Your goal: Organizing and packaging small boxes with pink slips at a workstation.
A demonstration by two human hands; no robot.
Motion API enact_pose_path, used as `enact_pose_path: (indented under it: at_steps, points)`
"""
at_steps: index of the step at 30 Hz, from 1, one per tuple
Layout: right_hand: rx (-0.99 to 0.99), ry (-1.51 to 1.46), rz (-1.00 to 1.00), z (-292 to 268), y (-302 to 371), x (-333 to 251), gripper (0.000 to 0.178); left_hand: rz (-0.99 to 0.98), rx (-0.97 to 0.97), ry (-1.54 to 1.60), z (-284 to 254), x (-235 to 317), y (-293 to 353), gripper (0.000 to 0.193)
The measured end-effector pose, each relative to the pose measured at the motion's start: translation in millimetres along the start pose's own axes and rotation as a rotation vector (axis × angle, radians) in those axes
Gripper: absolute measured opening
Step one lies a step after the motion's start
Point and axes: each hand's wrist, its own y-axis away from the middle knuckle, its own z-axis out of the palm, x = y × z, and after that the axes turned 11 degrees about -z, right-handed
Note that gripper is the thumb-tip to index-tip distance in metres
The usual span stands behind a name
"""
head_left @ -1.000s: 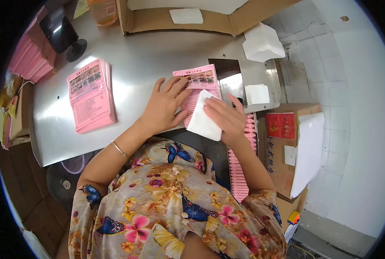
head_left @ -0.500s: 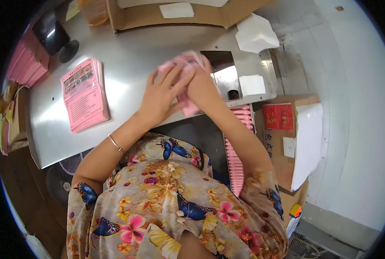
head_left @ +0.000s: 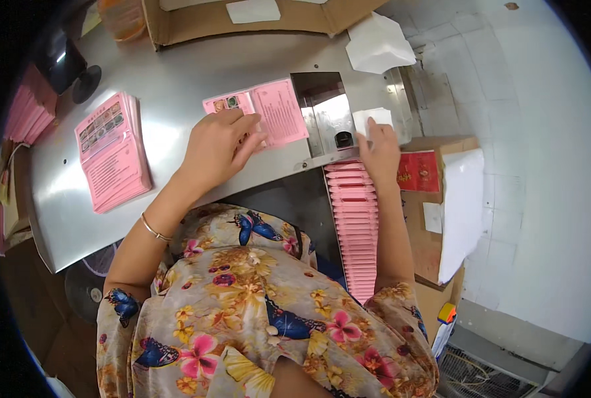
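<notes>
Left hand [head_left: 221, 142], grip half-curled over pink printed wrapper [head_left: 281, 113] on the worktop [head_left: 176, 74], seemingly steadying it, hold uncertain; right hand [head_left: 382, 149], fingertips at white paper stack [head_left: 368, 116], apparently placed for easy reach, pinch indiscernible.

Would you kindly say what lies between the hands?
In the head view, part of a flat pink piece, a dark shiny rectangle and a black object.

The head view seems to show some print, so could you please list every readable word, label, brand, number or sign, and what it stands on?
Pink stack: dark lines and small pictures, too small to read.
Pink sheet under the left hand: similar dark lines, too small to read.
Red panel by the cardboard box: gold characters, wording not copied here.
</notes>
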Motion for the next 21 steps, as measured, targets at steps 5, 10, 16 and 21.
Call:
enact_pose_path:
  at_steps: [5,10,16,21]
  points:
    - [-0.032,-0.036,0.109,9,13,9,0.030,0.012,-0.038,0.074,3,-6,-2,0.021]
    - [-0.021,-0.014,0.120,9,8,6,0.025,0.001,-0.106,0.082,-2,-5,-1,0.022]
    - [-0.058,0.081,0.146,10,5,4,0.027,0.143,0.001,0.077,4,-14,-10,0.026]
    - [0.046,0.350,-0.036,8,-1,3,0.033,0.319,0.114,-0.213,8,-27,-21,0.025]
